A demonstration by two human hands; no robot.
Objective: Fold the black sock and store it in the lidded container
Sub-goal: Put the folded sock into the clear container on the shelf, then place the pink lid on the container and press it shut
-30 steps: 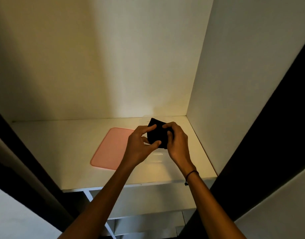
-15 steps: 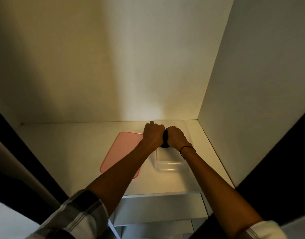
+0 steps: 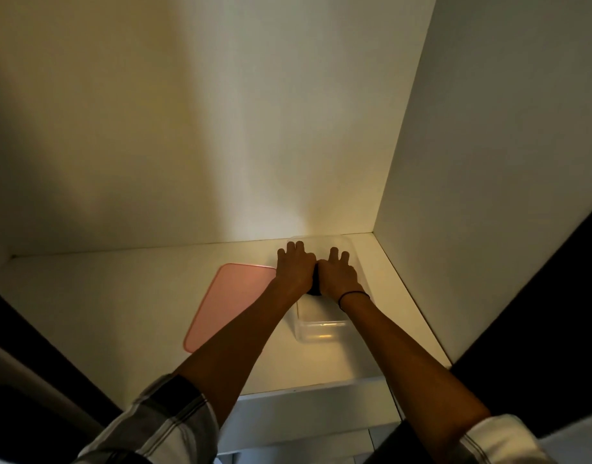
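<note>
A clear plastic container [image 3: 321, 333] stands open on the white shelf near the right wall. Both my hands are inside it, side by side and palms down. The folded black sock [image 3: 315, 285] shows only as a dark sliver between them; the rest is hidden under my palms. My left hand [image 3: 296, 269] and my right hand [image 3: 339, 275] lie flat on the sock with fingers stretched forward and slightly apart. The pink lid [image 3: 227, 306] lies flat on the shelf just left of the container, partly crossed by my left forearm.
The white shelf [image 3: 120, 296] is boxed in by a back wall and a right side wall [image 3: 488, 195] close to the container. Its front edge [image 3: 321, 388] runs below my forearms, with lower shelving underneath. Dark panels frame both sides.
My hands carried the folded sock from above the shelf down into the container. They were curled on it half a second ago; now the fingers are stretched flat over it.
</note>
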